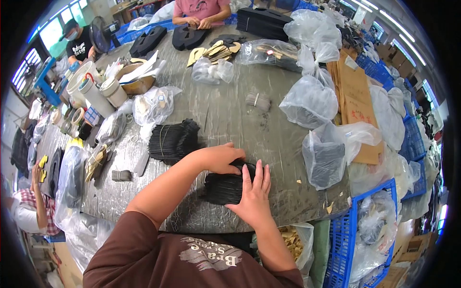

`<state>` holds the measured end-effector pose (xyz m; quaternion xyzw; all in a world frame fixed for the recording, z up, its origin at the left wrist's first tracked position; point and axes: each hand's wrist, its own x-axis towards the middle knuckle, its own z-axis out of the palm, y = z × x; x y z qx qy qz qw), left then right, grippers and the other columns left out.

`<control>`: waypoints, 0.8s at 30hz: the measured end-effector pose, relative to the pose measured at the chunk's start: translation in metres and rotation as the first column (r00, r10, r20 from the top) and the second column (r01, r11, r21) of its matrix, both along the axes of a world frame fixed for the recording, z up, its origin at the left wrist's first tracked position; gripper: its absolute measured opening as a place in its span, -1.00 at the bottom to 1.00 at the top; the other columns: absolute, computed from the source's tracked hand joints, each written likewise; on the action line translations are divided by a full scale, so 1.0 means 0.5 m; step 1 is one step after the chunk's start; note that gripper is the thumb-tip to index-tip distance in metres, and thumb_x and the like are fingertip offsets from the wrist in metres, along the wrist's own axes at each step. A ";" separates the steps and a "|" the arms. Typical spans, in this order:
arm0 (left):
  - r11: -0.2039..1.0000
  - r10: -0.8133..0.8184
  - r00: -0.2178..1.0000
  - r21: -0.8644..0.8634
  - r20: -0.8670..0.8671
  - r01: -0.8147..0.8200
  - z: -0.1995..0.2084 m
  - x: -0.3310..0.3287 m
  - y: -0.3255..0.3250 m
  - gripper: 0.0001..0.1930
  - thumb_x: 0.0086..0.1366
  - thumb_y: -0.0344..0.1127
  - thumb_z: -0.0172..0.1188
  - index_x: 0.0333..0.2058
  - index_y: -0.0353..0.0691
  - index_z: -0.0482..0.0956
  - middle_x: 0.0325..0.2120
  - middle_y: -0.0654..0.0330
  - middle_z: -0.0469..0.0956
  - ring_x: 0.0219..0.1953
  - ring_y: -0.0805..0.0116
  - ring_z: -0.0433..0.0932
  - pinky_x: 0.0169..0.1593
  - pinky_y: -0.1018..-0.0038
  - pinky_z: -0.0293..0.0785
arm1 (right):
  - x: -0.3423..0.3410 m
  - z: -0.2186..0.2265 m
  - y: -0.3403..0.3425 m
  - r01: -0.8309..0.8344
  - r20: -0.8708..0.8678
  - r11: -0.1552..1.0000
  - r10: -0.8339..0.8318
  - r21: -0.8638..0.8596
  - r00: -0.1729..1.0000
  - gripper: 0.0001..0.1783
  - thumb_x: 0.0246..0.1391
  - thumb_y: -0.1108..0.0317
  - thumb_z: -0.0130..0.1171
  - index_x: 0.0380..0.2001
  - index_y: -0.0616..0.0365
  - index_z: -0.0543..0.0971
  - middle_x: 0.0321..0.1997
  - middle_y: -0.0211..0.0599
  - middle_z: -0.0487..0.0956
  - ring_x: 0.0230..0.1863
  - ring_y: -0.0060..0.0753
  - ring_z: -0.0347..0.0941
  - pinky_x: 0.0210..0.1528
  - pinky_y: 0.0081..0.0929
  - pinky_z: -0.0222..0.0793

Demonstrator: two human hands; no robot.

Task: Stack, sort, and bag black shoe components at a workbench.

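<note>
A stack of thin black pieces [222, 188] stands on the table close in front of me, its layers showing along the near side. My left hand [224, 159] reaches over its far side, with its fingers closed on that end and partly hidden. Against the right end presses my right hand [252, 194], its fingers laid along the stack and its thumb at the near face. Just left of my left hand lies a bigger bundle of black pieces [173, 140], tied with a thin band. I cannot make out what the pieces are made for.
Bagged black pieces [324, 158] and brown cardboard [357, 110] line the right side. A blue crate [343, 245] stands at lower right. Small tied bundles [259, 101], beige cut pieces [213, 52] and white containers [113, 91] are farther off. A person in pink [201, 14] works across the table.
</note>
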<state>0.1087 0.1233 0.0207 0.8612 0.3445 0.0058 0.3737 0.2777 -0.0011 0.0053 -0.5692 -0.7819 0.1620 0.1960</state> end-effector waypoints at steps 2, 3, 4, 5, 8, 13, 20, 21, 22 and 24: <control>0.999 -0.007 1.000 0.048 -0.016 0.008 -0.001 -0.007 -0.010 -0.55 0.15 -0.24 0.22 0.00 -0.26 0.38 -0.11 -0.03 0.44 -0.01 -0.05 0.36 0.05 0.20 0.32 | 0.000 0.002 0.004 -0.016 0.021 1.000 0.016 0.005 1.000 0.25 -0.49 0.13 0.55 0.30 0.12 0.06 0.37 0.16 -0.14 0.37 0.36 -0.23 0.31 0.23 -0.18; 0.995 -0.018 0.999 0.098 -0.031 0.021 -0.002 -0.011 -0.017 -0.55 0.18 -0.22 0.18 0.02 -0.26 0.37 -0.08 -0.03 0.44 0.01 -0.04 0.35 0.06 0.21 0.31 | 0.000 0.006 0.006 -0.030 0.040 0.999 0.031 -0.020 0.999 0.26 -0.50 0.12 0.55 0.30 0.15 0.05 0.37 0.17 -0.15 0.37 0.38 -0.24 0.31 0.25 -0.20; 0.995 -0.013 0.999 0.099 -0.031 0.016 -0.008 -0.017 -0.022 -0.55 0.18 -0.22 0.18 0.02 -0.26 0.37 -0.08 -0.03 0.44 0.01 -0.04 0.35 0.06 0.21 0.31 | 0.000 0.008 0.007 -0.043 0.059 0.998 0.046 -0.044 0.997 0.27 -0.50 0.11 0.55 0.30 0.17 0.04 0.38 0.17 -0.16 0.37 0.40 -0.25 0.31 0.27 -0.21; 0.998 0.005 0.998 0.062 0.062 -0.009 -0.016 -0.022 -0.027 -0.55 0.23 -0.19 0.13 0.06 -0.21 0.37 -0.06 -0.01 0.43 0.04 -0.02 0.35 0.09 0.19 0.29 | 0.000 0.006 0.007 -0.045 0.060 0.998 0.047 -0.044 0.997 0.27 -0.50 0.11 0.55 0.30 0.17 0.04 0.38 0.17 -0.16 0.37 0.40 -0.25 0.31 0.27 -0.21; 0.985 0.044 0.997 0.162 0.061 -0.054 -0.029 -0.027 -0.063 -0.54 0.29 -0.16 0.03 0.13 -0.16 0.33 0.00 0.02 0.40 0.07 0.03 0.34 0.12 0.19 0.26 | 0.001 0.003 0.009 -0.004 0.081 0.998 0.008 -0.056 0.997 0.34 -0.54 0.11 0.57 0.31 0.19 -0.01 0.40 0.10 -0.20 0.37 0.32 -0.22 0.34 0.16 -0.16; 0.940 0.141 0.842 0.197 0.520 -0.279 -0.096 -0.050 -0.101 -0.65 0.22 -0.29 0.13 -0.03 -0.27 0.53 -0.07 0.01 0.50 -0.03 0.07 0.46 0.06 0.25 0.34 | 0.007 0.008 0.020 -0.109 0.080 0.987 0.119 -0.118 0.990 0.39 -0.56 0.07 0.58 0.32 0.23 -0.05 0.40 0.15 -0.23 0.37 0.35 -0.21 0.33 0.10 -0.06; 0.858 0.478 0.640 -0.161 0.602 -0.488 -0.113 -0.041 -0.132 -0.74 0.21 -0.46 0.13 -0.12 -0.33 0.57 -0.05 0.03 0.52 -0.01 0.18 0.50 0.10 0.36 0.36 | 0.010 0.004 0.005 -0.091 0.043 0.971 0.102 -0.221 0.994 0.46 -0.62 0.05 0.59 0.34 0.20 -0.08 0.42 0.17 -0.35 0.40 0.38 -0.31 0.35 0.08 -0.10; 0.827 0.522 0.588 -0.196 0.618 -0.528 -0.107 -0.037 -0.135 -0.74 0.21 -0.47 0.11 -0.11 -0.33 0.56 -0.05 0.03 0.52 -0.01 0.18 0.50 0.10 0.37 0.36 | 0.015 0.007 0.012 -0.096 0.042 0.971 0.107 -0.221 0.993 0.46 -0.62 0.05 0.59 0.34 0.20 -0.08 0.42 0.17 -0.35 0.40 0.38 -0.31 0.35 0.08 -0.10; 0.842 0.443 0.626 -0.057 0.642 -0.537 -0.113 -0.040 -0.130 -0.71 0.19 -0.49 0.12 -0.08 -0.30 0.54 -0.07 0.03 0.52 -0.03 0.18 0.51 0.09 0.40 0.37 | 0.020 0.010 0.019 -0.082 0.087 0.988 0.093 -0.128 0.992 0.42 -0.61 0.02 0.58 0.33 0.21 -0.04 0.42 0.19 -0.31 0.39 0.40 -0.29 0.34 0.16 -0.13; 0.858 0.386 0.673 0.021 0.631 -0.513 -0.126 -0.041 -0.122 -0.72 0.18 -0.48 0.14 -0.10 -0.30 0.54 -0.07 0.03 0.52 -0.03 0.18 0.51 0.08 0.39 0.37 | 0.024 0.008 0.024 -0.092 0.135 0.993 0.102 -0.073 0.986 0.38 -0.59 -0.05 0.55 0.32 0.20 0.02 0.42 0.17 -0.26 0.39 0.41 -0.28 0.32 0.30 -0.22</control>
